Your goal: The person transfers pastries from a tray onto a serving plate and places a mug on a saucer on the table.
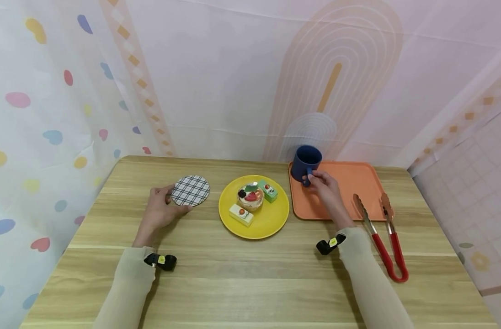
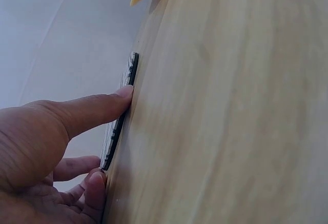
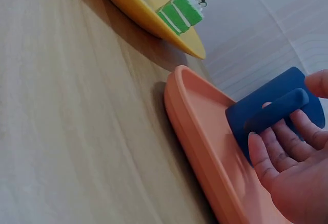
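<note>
A round checked coaster point(image 1: 190, 191) lies at the left of the table, its dark underside edge showing in the left wrist view. My left hand point(image 1: 162, 208) holds it by the rim, thumb on the near side and fingers on the left. On the orange tray point(image 1: 349, 183), at its back left corner, stands a blue mug point(image 1: 303, 163). The fingers of my right hand point(image 1: 326, 188) are curled at the mug's handle point(image 3: 277, 111), some passing behind it; the thumb is partly cut off in the right wrist view.
Between the hands is a yellow plate point(image 1: 271, 224) bearing a fruit dessert cup point(image 1: 250, 198), a green cake piece point(image 1: 269, 191) and a cream cake piece point(image 1: 241, 214). Red-handled tongs point(image 1: 382, 249) rest partly on the tray's right front edge. A patterned curtain point(image 1: 217, 91) hangs behind the table.
</note>
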Motion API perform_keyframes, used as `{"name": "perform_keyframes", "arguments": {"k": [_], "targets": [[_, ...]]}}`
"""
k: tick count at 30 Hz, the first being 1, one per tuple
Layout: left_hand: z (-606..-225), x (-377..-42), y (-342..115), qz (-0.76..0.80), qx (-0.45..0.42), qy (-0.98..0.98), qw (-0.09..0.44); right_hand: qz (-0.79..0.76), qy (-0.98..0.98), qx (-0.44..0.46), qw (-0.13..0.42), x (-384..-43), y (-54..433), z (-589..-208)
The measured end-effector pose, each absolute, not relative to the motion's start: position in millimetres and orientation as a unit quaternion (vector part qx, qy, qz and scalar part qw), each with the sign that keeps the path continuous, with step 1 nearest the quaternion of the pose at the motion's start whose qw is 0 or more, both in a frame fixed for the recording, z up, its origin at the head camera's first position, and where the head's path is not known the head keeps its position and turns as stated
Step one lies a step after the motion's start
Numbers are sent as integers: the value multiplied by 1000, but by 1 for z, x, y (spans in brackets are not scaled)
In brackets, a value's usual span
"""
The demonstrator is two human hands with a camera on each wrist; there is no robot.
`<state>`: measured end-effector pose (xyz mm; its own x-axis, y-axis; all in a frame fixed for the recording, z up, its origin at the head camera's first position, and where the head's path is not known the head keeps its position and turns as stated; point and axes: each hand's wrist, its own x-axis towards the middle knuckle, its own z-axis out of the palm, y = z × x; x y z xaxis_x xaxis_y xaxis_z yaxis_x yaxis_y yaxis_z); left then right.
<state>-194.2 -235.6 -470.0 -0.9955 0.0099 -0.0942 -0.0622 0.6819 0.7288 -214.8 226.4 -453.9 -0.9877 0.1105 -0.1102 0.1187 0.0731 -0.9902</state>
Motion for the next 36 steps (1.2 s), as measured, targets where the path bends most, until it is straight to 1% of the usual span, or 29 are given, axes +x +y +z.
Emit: {"name": "perform_keyframes", "arguments": {"k": [10, 15, 21, 36], "targets": [[-472, -192, -236, 405, -16, 914, 35, -745, 664, 56, -15, -219, 216, -461], [-473, -191, -237, 404, -13, 914, 28, -745, 663, 67, -23, -218, 213, -463], [-472, -191, -236, 411, -16, 911, 32, -737, 669, 89, -40, -219, 211, -465], [-473, -192, -234, 410, -23, 911, 30, -739, 663, 100, -71, -218, 204, -466]]}}
